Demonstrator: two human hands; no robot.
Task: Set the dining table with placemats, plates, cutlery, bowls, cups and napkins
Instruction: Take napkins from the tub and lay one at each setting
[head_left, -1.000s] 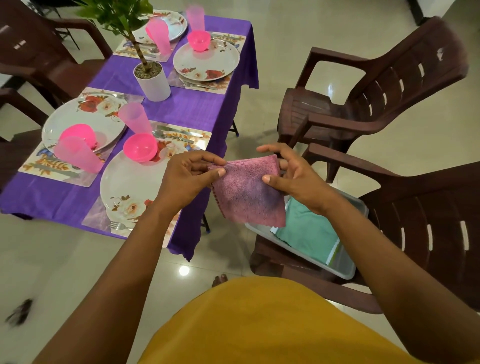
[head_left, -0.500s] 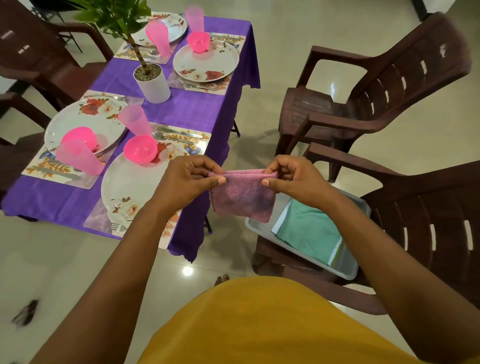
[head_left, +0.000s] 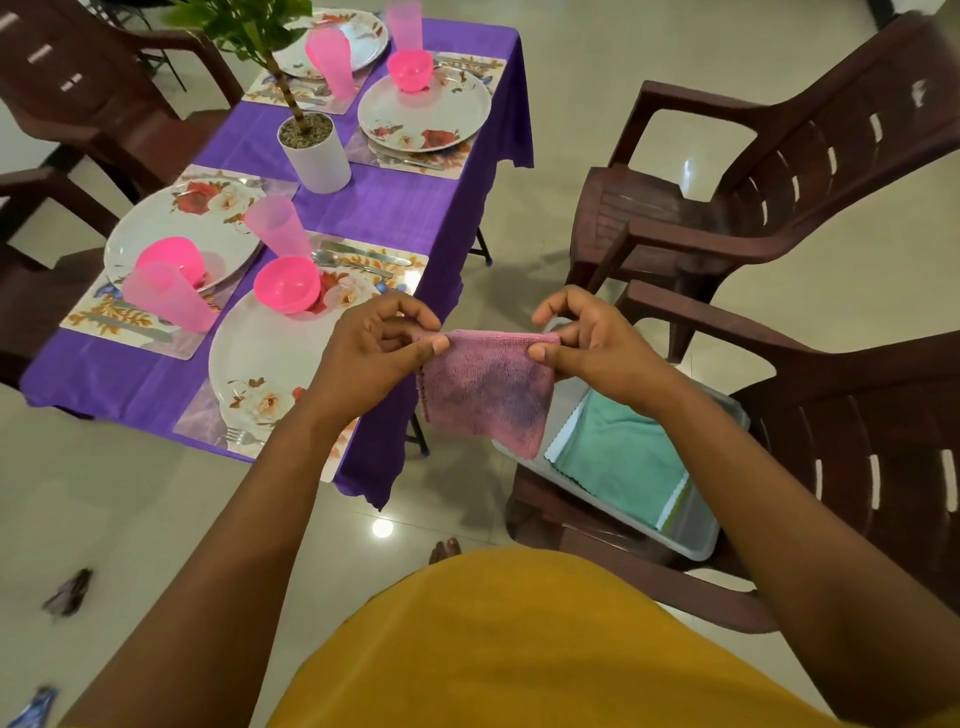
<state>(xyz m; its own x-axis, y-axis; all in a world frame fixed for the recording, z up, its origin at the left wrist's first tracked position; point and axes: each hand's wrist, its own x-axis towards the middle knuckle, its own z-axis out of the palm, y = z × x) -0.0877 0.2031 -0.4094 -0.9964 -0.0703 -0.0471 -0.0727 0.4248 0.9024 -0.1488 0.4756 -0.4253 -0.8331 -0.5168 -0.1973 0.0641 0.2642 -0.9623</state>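
Left hand (head_left: 371, 351) and right hand (head_left: 587, 340) each pinch a top corner of pink napkin (head_left: 485, 392); rest hangs below grip.

Bare floor (head_left: 545, 218) lies open between the purple-covered surface (head_left: 363, 208) and the two brown chairs (head_left: 727, 208) on the right. On the surface the near plate (head_left: 260, 364), the pink bowl (head_left: 287, 283) on its far rim, a pink cup (head_left: 275, 226) and cutlery (head_left: 358, 257) crowd the nearest setting. The potted plant (head_left: 314, 150) stands mid-surface, leaving purple cloth free around it and along the right edge.
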